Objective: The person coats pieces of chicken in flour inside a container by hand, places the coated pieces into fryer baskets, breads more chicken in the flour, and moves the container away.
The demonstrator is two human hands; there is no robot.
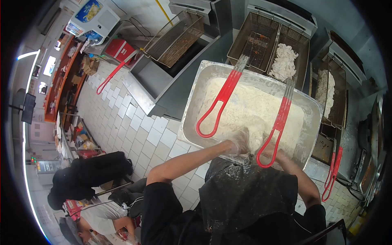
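A deep metal pan of pale flour stands before me. My left hand, in a clear plastic glove, is down at the pan's near side. Its fingers are blurred and dusted with flour. Beside it is a flour-coated lump, whose kind I cannot make out. My right hand is just to the right, partly covered by a red basket handle, so its fingers do not show. Another red handle juts over the pan above my left hand.
Behind the pan hang a wire fryer basket and another holding floured pieces. To the right, a basket holds more coated food. A basket sits over the left fryer. Two people are at lower left.
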